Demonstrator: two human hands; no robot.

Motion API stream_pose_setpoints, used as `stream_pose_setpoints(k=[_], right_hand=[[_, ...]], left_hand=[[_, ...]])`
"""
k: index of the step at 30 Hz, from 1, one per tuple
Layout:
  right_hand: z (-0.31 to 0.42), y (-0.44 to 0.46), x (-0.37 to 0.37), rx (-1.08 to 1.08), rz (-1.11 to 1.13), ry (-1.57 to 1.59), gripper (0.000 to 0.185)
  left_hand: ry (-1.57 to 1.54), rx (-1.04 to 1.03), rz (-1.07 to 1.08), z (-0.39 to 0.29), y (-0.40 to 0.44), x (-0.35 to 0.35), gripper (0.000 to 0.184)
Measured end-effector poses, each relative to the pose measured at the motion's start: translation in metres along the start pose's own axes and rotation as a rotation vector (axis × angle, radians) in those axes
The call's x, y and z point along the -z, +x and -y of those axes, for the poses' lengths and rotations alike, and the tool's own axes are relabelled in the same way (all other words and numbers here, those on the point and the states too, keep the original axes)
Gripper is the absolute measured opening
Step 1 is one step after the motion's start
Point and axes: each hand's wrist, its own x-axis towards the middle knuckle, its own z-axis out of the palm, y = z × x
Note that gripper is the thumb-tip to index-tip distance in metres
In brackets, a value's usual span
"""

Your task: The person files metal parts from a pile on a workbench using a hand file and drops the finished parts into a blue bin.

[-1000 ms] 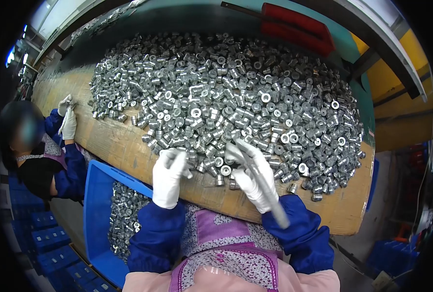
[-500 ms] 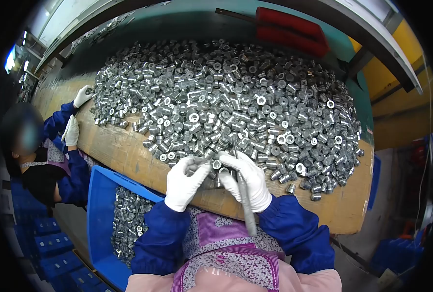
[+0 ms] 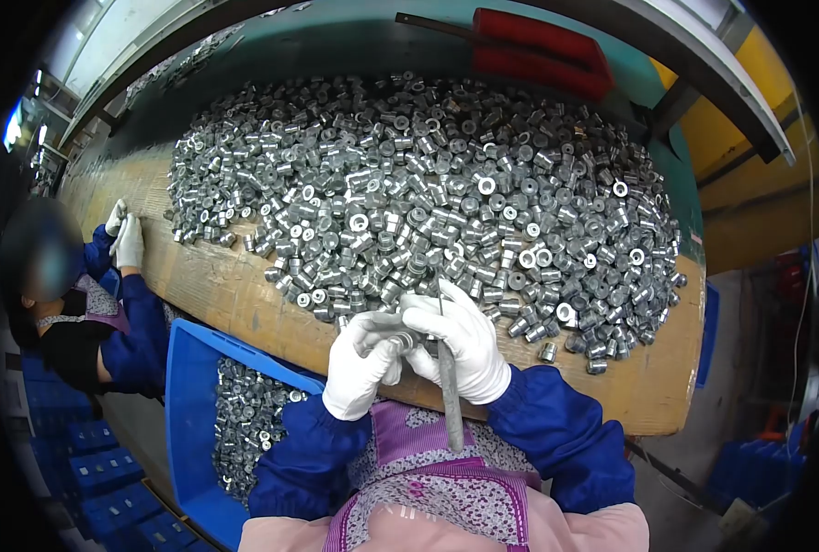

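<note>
My gloved left hand [image 3: 361,365] is closed round a small silvery metal fitting [image 3: 401,343], held just over the table's front edge. Close against it, my gloved right hand [image 3: 467,348] grips a slim tool [image 3: 452,405] with a grey wrapped-looking handle pointing down toward my apron. Its thin dark tip rises above my fingers. Fingertips of both hands meet around the fitting, so much of it is hidden. Just beyond my hands spreads a big heap of similar metal fittings [image 3: 400,193].
A blue bin [image 3: 181,405] holding more fittings stands at my left. The cardboard-covered table [image 3: 244,299] carries the heap, with a red tray [image 3: 543,55] at its back. A co-worker's gloved hands [image 3: 127,241] are at the far left. A metal frame [image 3: 704,74] crosses overhead.
Both my hands have drawn together and slightly toward me, bringing the fitting off the heap's edge. The tool's handle has swung more upright. The co-worker's hands have come together.
</note>
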Motion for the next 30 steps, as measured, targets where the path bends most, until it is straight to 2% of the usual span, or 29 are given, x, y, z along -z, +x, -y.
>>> stream_pose_setpoints(k=[3, 5, 8, 14, 18, 23, 30], right_hand=[[0.001, 0.002, -0.001, -0.049, 0.009, 0.015, 0.041], [0.002, 0.003, -0.001, -0.017, 0.012, 0.048, 0.041], [-0.002, 0.001, 0.001, 0.001, 0.044, 0.018, 0.041], [-0.004, 0.002, -0.003, 0.01, 0.005, 0.036, 0.047], [-0.002, 0.002, -0.003, -0.056, -0.011, 0.058, 0.042], [-0.003, 0.0, -0.003, -0.087, -0.029, 0.032, 0.04], [0.001, 0.003, 0.002, -0.109, 0.031, 0.117, 0.039]], left_hand=[[0.031, -0.065, -0.086, -0.001, -0.001, -0.006, 0.051], [0.103, -0.096, -0.141, -0.003, -0.002, -0.01, 0.065], [0.164, -0.187, -0.129, -0.001, -0.003, -0.013, 0.074], [0.205, -0.206, -0.127, 0.003, -0.004, -0.013, 0.084], [0.269, -0.304, -0.033, 0.008, -0.006, -0.011, 0.079], [0.299, -0.194, -0.054, 0.001, -0.011, -0.011, 0.056], [0.275, -0.242, -0.017, 0.003, -0.008, -0.008, 0.054]])
